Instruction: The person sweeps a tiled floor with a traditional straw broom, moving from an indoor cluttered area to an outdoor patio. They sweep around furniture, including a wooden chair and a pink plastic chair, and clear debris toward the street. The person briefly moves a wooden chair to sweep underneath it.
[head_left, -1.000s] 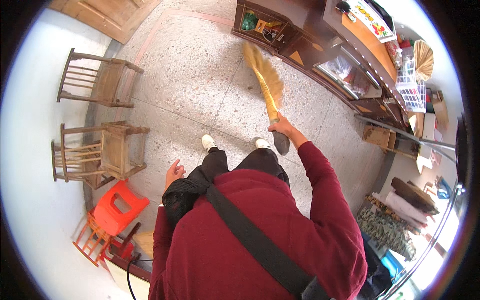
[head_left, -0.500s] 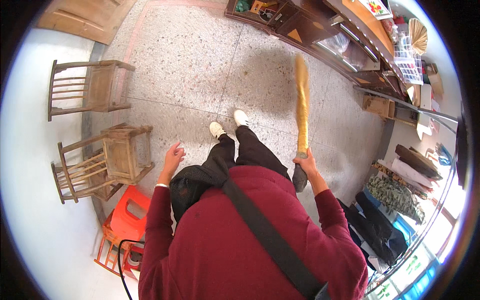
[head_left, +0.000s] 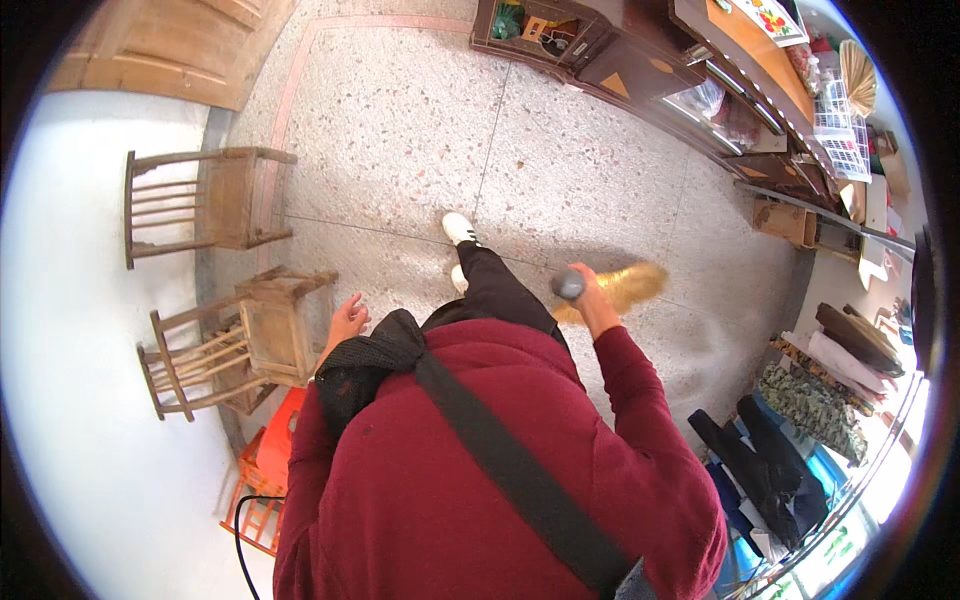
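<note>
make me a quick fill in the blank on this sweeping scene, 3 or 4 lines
1. The right hand grips the handle of a yellow ____.
2. The left hand hangs open beside two wooden ____ by the white wall.
3. The person's top is dark ____.
4. The plastic stool below the chairs is ____.

Missing words: broom; chairs; red; orange

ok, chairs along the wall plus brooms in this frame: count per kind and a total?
Wooden chairs: 2, upper and lower.
Orange plastic chairs: 1.
Brooms: 1, blurred, held in the right hand; left hand empty.
Total: 4
</note>
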